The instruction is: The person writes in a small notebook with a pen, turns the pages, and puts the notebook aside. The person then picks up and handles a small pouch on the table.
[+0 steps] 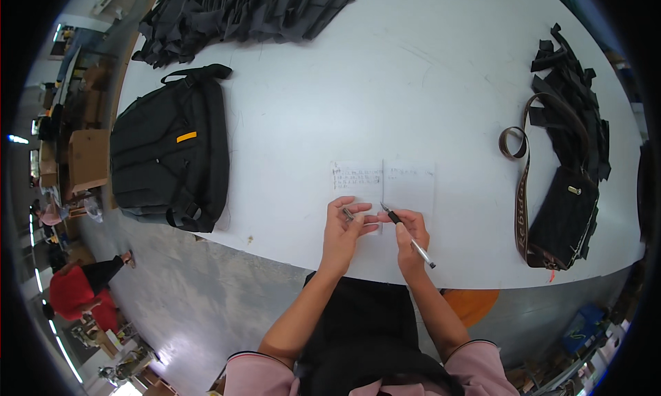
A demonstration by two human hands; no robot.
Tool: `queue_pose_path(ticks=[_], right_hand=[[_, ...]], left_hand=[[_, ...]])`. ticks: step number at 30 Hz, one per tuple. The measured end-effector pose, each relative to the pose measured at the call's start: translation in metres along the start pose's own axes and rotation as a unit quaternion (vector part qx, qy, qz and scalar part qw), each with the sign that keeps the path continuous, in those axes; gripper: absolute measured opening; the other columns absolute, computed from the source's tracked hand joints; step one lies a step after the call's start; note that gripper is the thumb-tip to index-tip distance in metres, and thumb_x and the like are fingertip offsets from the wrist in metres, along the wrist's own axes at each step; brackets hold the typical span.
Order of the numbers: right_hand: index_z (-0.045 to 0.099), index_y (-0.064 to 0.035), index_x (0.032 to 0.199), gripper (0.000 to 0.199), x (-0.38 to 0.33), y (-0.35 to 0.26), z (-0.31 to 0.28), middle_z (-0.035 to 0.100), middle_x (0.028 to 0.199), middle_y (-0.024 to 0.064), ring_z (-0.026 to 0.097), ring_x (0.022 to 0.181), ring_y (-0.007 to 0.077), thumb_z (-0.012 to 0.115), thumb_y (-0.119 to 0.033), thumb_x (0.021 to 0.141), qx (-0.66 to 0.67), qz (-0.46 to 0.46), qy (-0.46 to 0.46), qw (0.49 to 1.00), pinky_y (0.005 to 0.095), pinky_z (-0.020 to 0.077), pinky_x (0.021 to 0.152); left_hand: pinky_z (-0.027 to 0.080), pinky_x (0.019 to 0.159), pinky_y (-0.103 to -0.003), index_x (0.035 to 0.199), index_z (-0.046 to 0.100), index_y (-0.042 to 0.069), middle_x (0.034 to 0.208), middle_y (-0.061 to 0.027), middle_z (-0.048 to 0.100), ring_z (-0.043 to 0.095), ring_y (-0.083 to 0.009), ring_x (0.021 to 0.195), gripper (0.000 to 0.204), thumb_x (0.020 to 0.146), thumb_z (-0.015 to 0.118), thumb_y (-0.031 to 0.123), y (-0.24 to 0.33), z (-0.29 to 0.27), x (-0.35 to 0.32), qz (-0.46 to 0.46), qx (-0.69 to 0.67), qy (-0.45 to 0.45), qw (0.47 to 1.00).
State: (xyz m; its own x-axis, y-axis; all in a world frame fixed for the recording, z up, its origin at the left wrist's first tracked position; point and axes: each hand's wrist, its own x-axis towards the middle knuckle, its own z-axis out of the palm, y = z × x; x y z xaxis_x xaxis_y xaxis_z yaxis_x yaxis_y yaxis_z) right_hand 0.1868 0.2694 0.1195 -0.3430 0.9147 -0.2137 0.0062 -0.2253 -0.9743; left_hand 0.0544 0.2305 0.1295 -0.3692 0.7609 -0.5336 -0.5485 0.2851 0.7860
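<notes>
An open notebook (407, 189) with handwritten lines on its pages lies flat on the white table (310, 121) in front of me. My right hand (412, 236) grips a pen (418, 250) with a black grip and a pale barrel, its tip up and toward the notebook's fold. Close beside it, my left hand (341, 234) is closed on a small silvery piece (348, 216) that looks like a pen cap. Fingertips of both hands nearly meet over the lower part of the notebook.
A black backpack (172, 148) with a yellow tag lies at the left. Black fabric pieces (241, 14) are piled at the far left. At the right are a small black bag (561, 217) with a patterned strap and more black strips (571, 100). Someone in red (72, 293) is beyond the table.
</notes>
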Motion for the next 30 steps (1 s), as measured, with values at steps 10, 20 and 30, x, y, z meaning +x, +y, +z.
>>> queue_pose_path(ticks=[10,20,30], right_hand=[[0.056,0.0024,0.098,0.017,-0.007,-0.017,-0.009,0.061,0.087,0.0086,0.058,0.082,0.0145,0.050,-0.007,0.085,0.010,0.004,-0.080,0.997,0.0330,0.0434,0.086],[0.057,-0.0008,0.095,0.017,-0.001,-0.013,-0.014,0.065,0.081,0.0082,0.058,0.084,0.0161,0.051,-0.011,0.083,-0.086,-0.058,-0.121,0.987,0.0420,0.0320,0.102],[0.058,-0.0003,0.100,0.019,-0.003,-0.009,-0.013,0.063,0.094,0.0110,0.059,0.087,0.0171,0.053,-0.005,0.082,-0.107,-0.053,-0.134,0.984,0.0356,0.0397,0.093]], left_hand=[[0.053,0.081,-0.032,0.118,0.043,0.001,0.117,-0.0161,0.054,0.060,-0.0259,0.101,0.027,0.099,0.035,0.019,0.005,-0.004,-0.001,-0.099,-0.130,0.040,0.986],[0.048,0.088,-0.035,0.119,0.042,0.000,0.117,-0.0160,0.054,0.059,-0.0268,0.103,0.031,0.100,0.034,0.022,0.009,-0.003,0.000,-0.106,-0.125,0.048,0.985],[0.046,0.091,-0.036,0.117,0.044,-0.001,0.114,-0.0160,0.055,0.059,-0.0264,0.101,0.031,0.100,0.034,0.022,0.008,0.010,-0.007,-0.092,-0.105,0.034,0.990]])
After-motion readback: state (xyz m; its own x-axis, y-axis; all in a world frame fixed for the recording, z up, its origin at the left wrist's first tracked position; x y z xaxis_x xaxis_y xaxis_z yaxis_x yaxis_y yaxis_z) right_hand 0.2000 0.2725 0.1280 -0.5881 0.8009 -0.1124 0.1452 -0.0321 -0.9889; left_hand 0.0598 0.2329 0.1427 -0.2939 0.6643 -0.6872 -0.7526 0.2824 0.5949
